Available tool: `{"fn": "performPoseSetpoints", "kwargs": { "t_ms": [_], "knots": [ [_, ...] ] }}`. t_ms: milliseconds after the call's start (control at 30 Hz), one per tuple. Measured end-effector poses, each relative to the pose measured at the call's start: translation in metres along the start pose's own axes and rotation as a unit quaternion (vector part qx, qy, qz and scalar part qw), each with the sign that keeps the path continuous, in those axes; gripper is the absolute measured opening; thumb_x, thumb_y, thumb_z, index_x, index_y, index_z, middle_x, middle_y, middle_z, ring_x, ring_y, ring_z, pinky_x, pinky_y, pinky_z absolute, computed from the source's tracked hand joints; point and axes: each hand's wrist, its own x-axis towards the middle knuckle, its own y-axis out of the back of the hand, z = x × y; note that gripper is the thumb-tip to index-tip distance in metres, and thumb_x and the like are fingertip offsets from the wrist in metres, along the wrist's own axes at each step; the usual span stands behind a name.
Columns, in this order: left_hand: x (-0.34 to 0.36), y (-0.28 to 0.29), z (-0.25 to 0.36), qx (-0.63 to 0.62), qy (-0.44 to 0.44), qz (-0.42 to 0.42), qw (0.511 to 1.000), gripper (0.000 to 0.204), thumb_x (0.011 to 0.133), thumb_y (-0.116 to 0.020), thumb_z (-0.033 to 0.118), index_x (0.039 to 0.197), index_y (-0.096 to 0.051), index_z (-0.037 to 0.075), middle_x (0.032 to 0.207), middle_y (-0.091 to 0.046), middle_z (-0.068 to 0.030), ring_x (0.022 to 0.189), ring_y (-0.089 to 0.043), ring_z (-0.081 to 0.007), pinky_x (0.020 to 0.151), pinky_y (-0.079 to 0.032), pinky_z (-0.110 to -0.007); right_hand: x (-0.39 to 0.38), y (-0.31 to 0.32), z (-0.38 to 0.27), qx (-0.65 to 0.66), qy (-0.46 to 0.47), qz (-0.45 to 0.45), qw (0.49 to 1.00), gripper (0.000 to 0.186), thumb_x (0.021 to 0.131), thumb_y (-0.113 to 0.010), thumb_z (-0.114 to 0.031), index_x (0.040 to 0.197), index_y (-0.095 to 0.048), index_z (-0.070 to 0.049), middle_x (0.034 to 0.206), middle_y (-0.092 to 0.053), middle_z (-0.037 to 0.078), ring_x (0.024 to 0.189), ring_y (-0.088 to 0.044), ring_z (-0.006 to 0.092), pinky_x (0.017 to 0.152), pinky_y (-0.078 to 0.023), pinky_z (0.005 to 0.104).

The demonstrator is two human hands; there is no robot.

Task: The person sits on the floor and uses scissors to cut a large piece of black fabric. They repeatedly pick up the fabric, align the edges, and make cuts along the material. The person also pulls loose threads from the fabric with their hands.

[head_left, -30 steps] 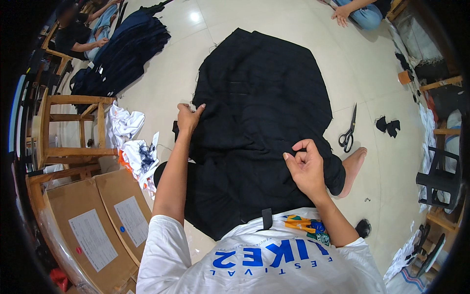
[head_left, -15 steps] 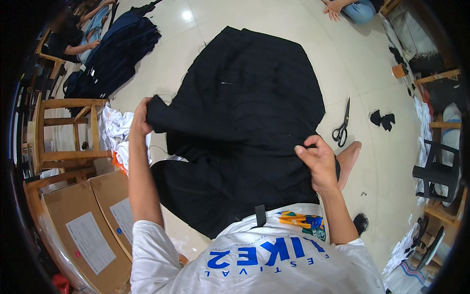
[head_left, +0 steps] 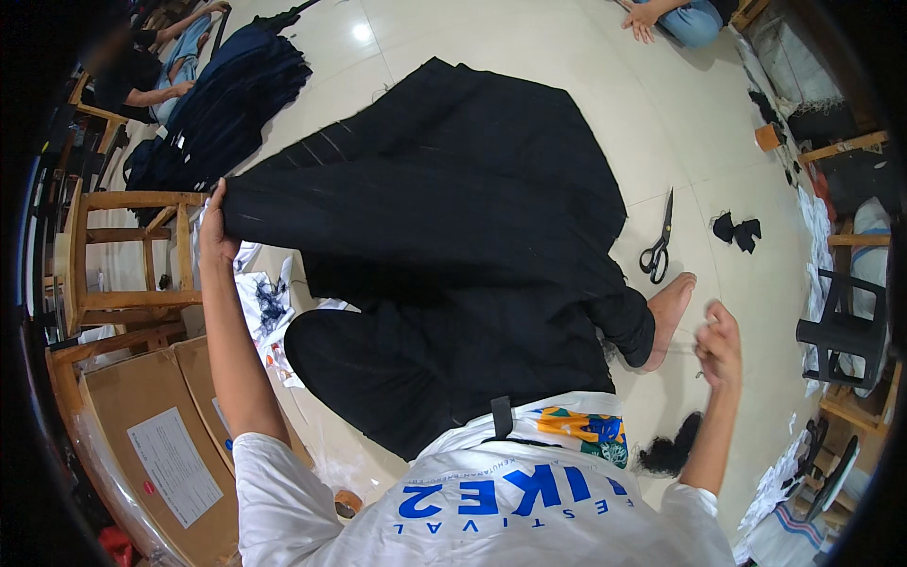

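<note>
My left hand (head_left: 216, 215) grips the edge of a large black cloth (head_left: 472, 189), pulled out leftward in a long fold with pale lines along it. The cloth spreads over my lap and legs on the tiled floor. My right hand (head_left: 716, 342) is off the cloth at the right, fingers curled; what they hold, if anything, is unclear. My bare foot (head_left: 671, 312) shows beside it. Black scissors (head_left: 658, 253) lie right of the cloth, with small black scraps (head_left: 746, 233) beyond them.
Wooden stools (head_left: 128, 298) and cardboard boxes (head_left: 128, 397) stand at left, near white cloths (head_left: 260, 293). A person (head_left: 142, 94) sits by a dark fabric pile (head_left: 231, 104); another person's hand (head_left: 641, 19) is top right. A black plastic stool (head_left: 841, 335) is at right.
My left hand has moved left and up, drawing the cloth's edge out with it. My right hand has left the cloth and moved out to the right, lower beside my foot.
</note>
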Motion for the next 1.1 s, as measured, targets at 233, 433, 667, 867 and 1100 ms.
{"fn": "performPoseSetpoints", "kwargs": {
  "t_ms": [233,433,667,867,1100],
  "knots": [
    [0.031,-0.022,0.023,-0.015,0.002,-0.037,0.999,0.045,0.099,-0.074,0.044,0.115,-0.074,0.002,0.109,-0.077,-0.0125,0.099,-0.073,-0.0280,0.099,-0.056,-0.042,-0.183,0.309,0.047,-0.065,-0.198,0.201,0.957,0.026,0.094,-0.080,-0.023,0.109,-0.060,-0.014,0.074,-0.045,-0.009,0.055,-0.043,0.0019,0.043,-0.035,0.0183],
    [0.006,-0.101,0.000,0.020,-0.012,-0.075,0.997,0.044,0.100,-0.072,0.043,0.118,-0.074,0.004,0.110,-0.078,-0.0098,0.099,-0.074,-0.0238,0.098,-0.057,-0.039,-0.161,0.307,0.068,-0.058,0.057,0.378,0.922,0.039,0.104,-0.066,-0.020,0.141,-0.060,-0.008,0.082,-0.049,-0.009,0.071,-0.045,0.0026,0.066,-0.038,0.0204],
    [-0.031,-0.102,0.015,0.049,-0.019,-0.089,0.995,0.046,0.100,-0.071,0.044,0.123,-0.075,0.005,0.115,-0.078,-0.0090,0.104,-0.074,-0.0220,0.099,-0.056,-0.037,0.023,-0.043,0.029,-0.131,0.147,0.210,0.958,0.023,0.104,-0.064,-0.019,0.121,-0.070,-0.004,0.113,-0.072,0.001,0.091,-0.057,0.0062,0.080,-0.047,0.0261],
    [-0.032,-0.088,0.016,0.056,-0.004,-0.089,0.994,0.045,0.100,-0.071,0.044,0.121,-0.075,0.005,0.113,-0.078,-0.0094,0.103,-0.074,-0.0223,0.098,-0.057,-0.038,0.030,-0.197,-0.025,-0.395,0.219,-0.093,0.887,0.026,0.092,-0.080,-0.025,0.100,-0.074,-0.001,0.081,-0.063,0.009,0.074,-0.060,0.0213,0.067,-0.048,0.0362],
    [-0.028,-0.077,0.000,0.039,0.002,-0.069,0.997,0.045,0.099,-0.073,0.045,0.121,-0.075,0.005,0.112,-0.078,-0.0096,0.100,-0.075,-0.0230,0.094,-0.060,-0.040,0.048,-0.188,-0.019,-0.045,0.068,-0.073,0.994,0.013,0.099,-0.077,-0.019,0.095,-0.077,-0.006,0.088,-0.070,-0.003,0.079,-0.056,0.0046,0.071,-0.045,0.0232]
  ]
}}
